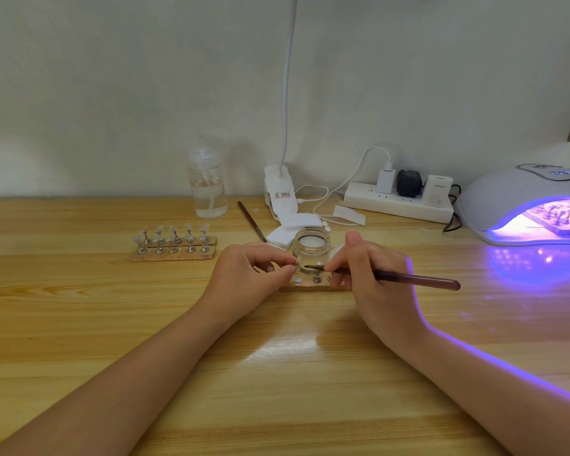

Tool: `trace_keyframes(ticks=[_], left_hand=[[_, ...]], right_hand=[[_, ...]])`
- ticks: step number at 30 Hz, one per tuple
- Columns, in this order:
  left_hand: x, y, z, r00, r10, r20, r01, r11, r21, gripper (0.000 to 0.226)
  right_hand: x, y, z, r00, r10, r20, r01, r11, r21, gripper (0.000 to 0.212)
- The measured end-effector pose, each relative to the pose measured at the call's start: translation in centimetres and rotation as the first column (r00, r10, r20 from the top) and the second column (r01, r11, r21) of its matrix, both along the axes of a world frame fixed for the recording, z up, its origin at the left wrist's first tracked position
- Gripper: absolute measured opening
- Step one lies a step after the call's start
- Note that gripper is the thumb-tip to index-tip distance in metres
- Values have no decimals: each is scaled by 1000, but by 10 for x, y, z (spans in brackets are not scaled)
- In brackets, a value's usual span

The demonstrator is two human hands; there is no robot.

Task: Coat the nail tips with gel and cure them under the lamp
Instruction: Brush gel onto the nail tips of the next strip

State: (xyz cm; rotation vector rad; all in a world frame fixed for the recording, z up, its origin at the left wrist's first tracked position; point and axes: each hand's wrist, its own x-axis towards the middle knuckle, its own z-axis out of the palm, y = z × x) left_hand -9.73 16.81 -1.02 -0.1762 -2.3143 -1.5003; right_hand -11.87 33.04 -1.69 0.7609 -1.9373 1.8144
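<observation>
Looks like the coating step; left hand (pixel 244 274) is pinching a nail tip (pixel 293 265) on its little stand, right hand (pixel 369 274) is gripping the brush (pixel 408 278) with bristles right at the tip; next it's needing a steady stroke; the glass jar (pixel 311 248) is sitting just behind, crowding things; another batch is glowing under the lamp (pixel 514 192); a full rack (pixel 173 241) is waiting to the left.

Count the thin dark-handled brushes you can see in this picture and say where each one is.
2. One thin dark-handled brush is gripped in the right hand, bristles pointing left; a second brush lies on the wooden table left of the white clip-lamp base. None seems hidden.
</observation>
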Motion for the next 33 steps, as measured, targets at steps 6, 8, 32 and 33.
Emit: trace_keyframes(ticks=[6, 8, 32, 33], left_hand=[[-1, 0, 0, 1000, 3, 5, -3, 1000, -9, 26], [-1, -1, -1, 1000, 10, 3, -10, 1000, -12, 27], [1, 0, 1, 999, 26, 19, -26, 1000, -7, 24], [1, 0, 1, 999, 26, 20, -26, 1000, -8, 23]], right_hand=[[0, -1, 2, 993, -12, -122, 29, 989, 142, 36], [-1, -2, 2, 994, -8, -111, 24, 989, 146, 35], [0, -1, 1, 1000, -2, -23, 4, 997, 72, 38], [1, -1, 2, 1000, 1, -4, -1, 998, 57, 40]])
